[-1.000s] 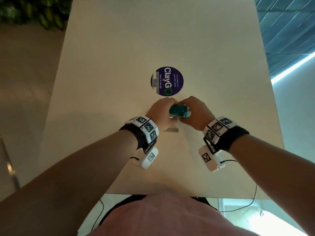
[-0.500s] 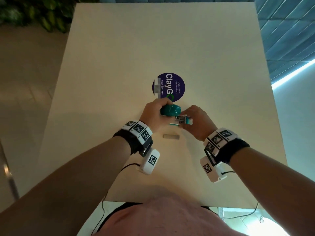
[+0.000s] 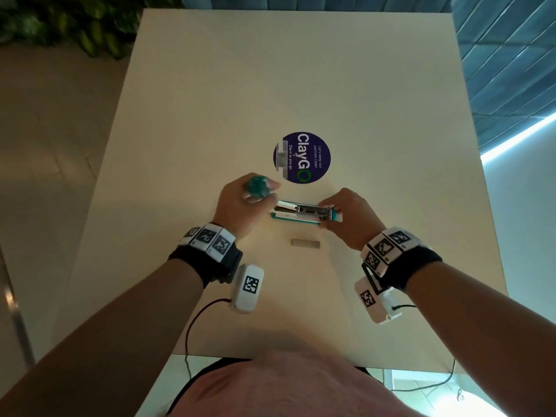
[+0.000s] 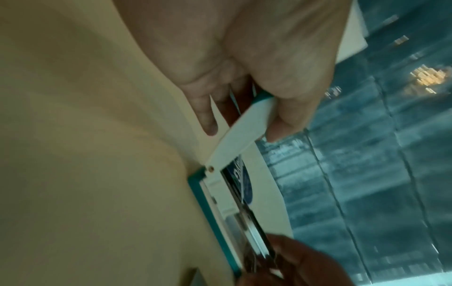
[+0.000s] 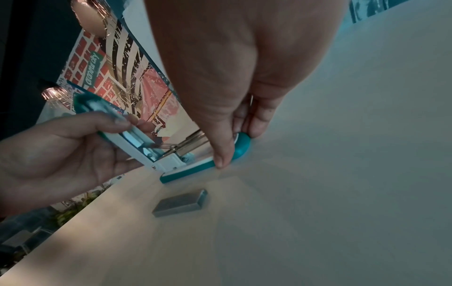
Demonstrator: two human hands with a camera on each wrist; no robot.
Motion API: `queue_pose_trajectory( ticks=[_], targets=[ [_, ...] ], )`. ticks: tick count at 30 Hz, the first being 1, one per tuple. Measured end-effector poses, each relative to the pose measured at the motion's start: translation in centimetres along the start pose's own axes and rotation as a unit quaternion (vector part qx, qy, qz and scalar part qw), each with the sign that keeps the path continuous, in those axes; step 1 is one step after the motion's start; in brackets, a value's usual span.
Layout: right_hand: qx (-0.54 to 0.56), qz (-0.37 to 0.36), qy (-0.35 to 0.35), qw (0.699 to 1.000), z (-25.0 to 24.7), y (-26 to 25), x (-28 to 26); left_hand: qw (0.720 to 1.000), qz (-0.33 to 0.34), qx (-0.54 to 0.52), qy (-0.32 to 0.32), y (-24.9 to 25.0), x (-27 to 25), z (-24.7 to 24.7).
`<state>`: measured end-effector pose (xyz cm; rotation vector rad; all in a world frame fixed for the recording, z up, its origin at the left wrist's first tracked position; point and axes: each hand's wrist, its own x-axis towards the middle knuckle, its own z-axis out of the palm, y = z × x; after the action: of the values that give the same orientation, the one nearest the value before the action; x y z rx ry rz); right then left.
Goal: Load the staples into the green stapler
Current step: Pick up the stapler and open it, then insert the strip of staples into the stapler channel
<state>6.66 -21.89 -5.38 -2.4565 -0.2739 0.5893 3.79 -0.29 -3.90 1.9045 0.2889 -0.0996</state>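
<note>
With the green stapler [image 3: 296,213] swung open on the table [image 3: 301,70], I note my left hand [image 3: 240,206] curled round its raised lid [image 3: 255,188] and my right hand [image 3: 346,218] pinching the base's front end, pressing it down. Its metal channel lies exposed. Just beside it, nearer me, rests the staple strip [image 3: 304,243], untouched. I judge the strip light, rigid but brittle; pinch it by its long sides, mid-length.
</note>
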Motion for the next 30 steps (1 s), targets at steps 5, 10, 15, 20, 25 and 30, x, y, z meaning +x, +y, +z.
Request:
queue_pose_trajectory(
  ticks=[5,10,15,20,25,30],
  targets=[
    [-0.007,0.0,0.003,1.0,0.1,-0.1,0.0,0.982,-0.12,-0.063,0.134,-3.6,-0.9,-2.6],
    [-0.023,0.004,-0.005,1.0,0.2,-0.1,0.2,0.986,-0.099,0.039,0.131,-4.6,-1.6,-2.7],
    [-0.033,0.005,-0.008,0.999,0.0,-0.7,-0.1,0.966,-0.058,0.218,0.13,-5.2,-1.4,-2.9],
    [-0.106,-0.021,-0.032,0.994,-0.4,-1.5,-0.5,0.96,0.066,0.262,0.078,-4.4,-1.0,-2.0],
    [-0.043,-0.026,0.048,0.998,0.7,-1.4,-1.6,0.949,0.141,0.274,-0.064,-3.2,-1.0,1.2],
    [-0.09,-0.118,0.026,0.989,2.4,-2.7,-4.1,0.948,0.122,0.29,-0.052,-3.2,-0.5,2.4]
  ],
)
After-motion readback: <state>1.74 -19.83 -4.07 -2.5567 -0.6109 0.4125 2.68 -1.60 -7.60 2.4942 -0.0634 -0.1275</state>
